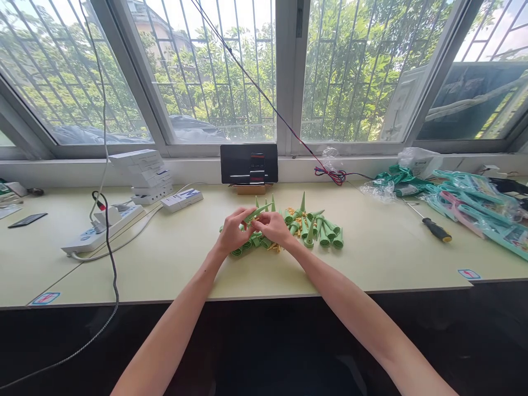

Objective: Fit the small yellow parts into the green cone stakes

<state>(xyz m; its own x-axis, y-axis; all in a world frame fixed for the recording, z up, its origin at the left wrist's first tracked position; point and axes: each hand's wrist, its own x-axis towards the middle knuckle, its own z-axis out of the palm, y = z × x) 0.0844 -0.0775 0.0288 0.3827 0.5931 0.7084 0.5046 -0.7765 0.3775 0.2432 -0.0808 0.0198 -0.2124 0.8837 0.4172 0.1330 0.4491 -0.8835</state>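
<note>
Green cone [259, 210] up off the table [165, 278], central, above the near-middle worktop, its point slanting far and right; left hand [236, 232] holds it in a pinch of thumb and fingers; right hand [272, 226] meets it at the wide end, fingers curled in toward the thumb; whether they grip the cone itself or some small part, cannot tell.

Beneath and just left of the hands, loose cones [236, 252] lie bunched, several with open ends facing near; right of the hands, a second group [324, 240], some lying, a few upright with points up; yellow pieces [277, 248] strewn among both.

Progress, as judged: one cone being worked, so mid-job; many cones on either side and plenty of yellow pieces loose; which group is finished and which waits, cannot tell, the insides being too small to read.

Far, behind the hands, a dark screen [233, 165]; well right, a screwdriver [437, 230]; well left, a power strip [99, 234].
</note>
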